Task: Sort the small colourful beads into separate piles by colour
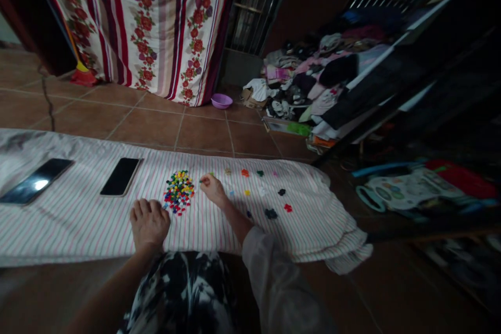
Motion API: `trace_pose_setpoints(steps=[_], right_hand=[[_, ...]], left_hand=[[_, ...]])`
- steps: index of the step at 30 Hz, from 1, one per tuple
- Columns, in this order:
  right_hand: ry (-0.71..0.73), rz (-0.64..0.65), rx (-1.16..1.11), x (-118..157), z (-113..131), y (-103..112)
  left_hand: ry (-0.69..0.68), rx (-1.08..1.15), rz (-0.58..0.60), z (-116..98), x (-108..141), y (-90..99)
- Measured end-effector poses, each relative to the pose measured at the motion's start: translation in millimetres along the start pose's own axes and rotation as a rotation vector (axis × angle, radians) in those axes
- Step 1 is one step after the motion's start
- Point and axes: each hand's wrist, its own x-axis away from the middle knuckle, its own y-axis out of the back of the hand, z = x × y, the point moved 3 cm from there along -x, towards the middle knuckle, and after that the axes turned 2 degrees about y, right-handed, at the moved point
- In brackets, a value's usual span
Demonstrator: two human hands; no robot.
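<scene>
A mixed pile of small colourful pieces (179, 192) lies on the striped cloth. Just right of it, my right hand (212, 189) pinches a tiny green piece (201, 181) between thumb and fingertips. My left hand (148, 222) rests palm down on the cloth, touching the near-left edge of the pile, fingers slightly bent, holding nothing. Small one-colour groups are laid out to the right: orange (245, 173), yellow (247, 192), white (262, 191), black (282, 192), red (288, 208) and dark green (271, 213). Part of this layout is hidden behind my right forearm.
A phone (120, 177) and a larger dark-screened device (37, 181) lie left on the striped cloth (97, 224). Beyond are a floral curtain (156, 26), a purple basin (222, 101) and heaped clothes (313, 73). Dark furniture stands at right.
</scene>
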Motion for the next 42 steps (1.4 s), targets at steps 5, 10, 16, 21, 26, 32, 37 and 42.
trace_pose_setpoints(steps=[5, 10, 16, 21, 26, 32, 37, 42], right_hand=[[-0.015, -0.212, -0.023, -5, -41, 63], [-0.145, -0.397, 0.058, -5, -81, 137], [-0.399, -0.523, 0.314, 6, -119, 200], [-0.432, -0.502, 0.422, 7, -135, 213], [-0.479, -0.452, 0.439, -2, -143, 211], [-0.487, -0.407, 0.412, -4, -150, 209], [-0.481, -0.417, 0.379, 0, -155, 209], [-0.485, -0.431, 0.37, -1, -157, 210]], left_hand=[[-0.002, -0.003, -0.008, 0, 0, -1.8], [-0.009, -0.05, -0.007, -2, 0, 1.0], [-0.018, -0.078, -0.009, -3, -1, 1.6], [-0.013, -0.072, 0.003, -3, -1, 0.5], [-0.011, -0.094, -0.007, -2, 0, -2.7], [-0.013, -0.09, 0.007, -2, -1, -2.5], [-0.011, -0.083, 0.01, -3, -1, -2.1], [-0.004, -0.071, 0.013, -3, -1, -2.0]])
